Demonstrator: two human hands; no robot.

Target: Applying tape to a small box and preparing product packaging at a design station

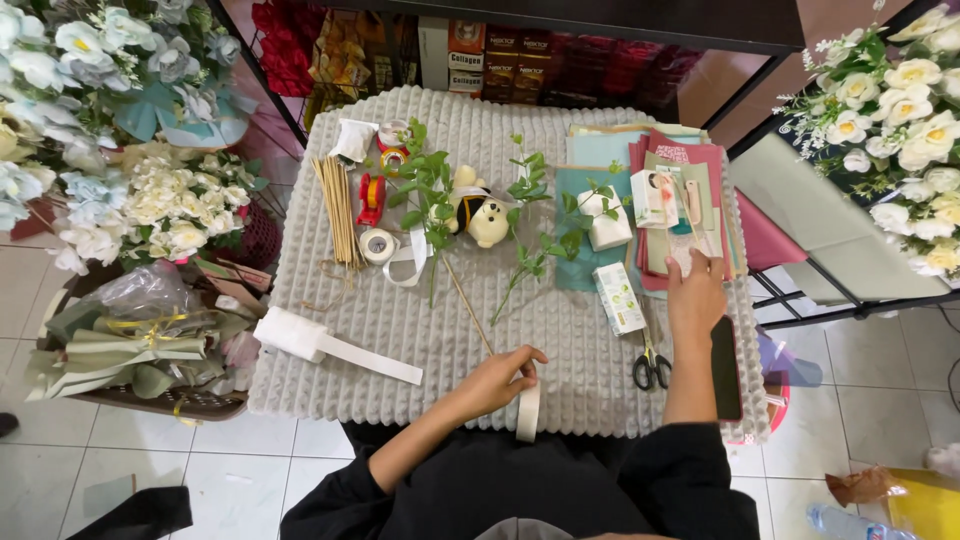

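Note:
My left hand (500,378) rests near the table's front edge and grips a roll of white tape (528,410), which stands on its edge. A thin wooden stick (468,308) lies just beyond that hand. My right hand (696,297) reaches forward and touches the lower edge of a stack of coloured paper sheets (665,200) at the right of the table. Black scissors (651,368) and a small white and green box (619,297) lie between the hands. A dark phone (726,368) lies right of my right forearm.
The table has a grey bumpy cover (400,320). On it lie a plush bear (484,212), green leafy stems (425,190), a bundle of sticks (340,210), tape rolls (378,245) and a white lint roller (325,345). Artificial flower bouquets stand left (150,210) and right (900,130).

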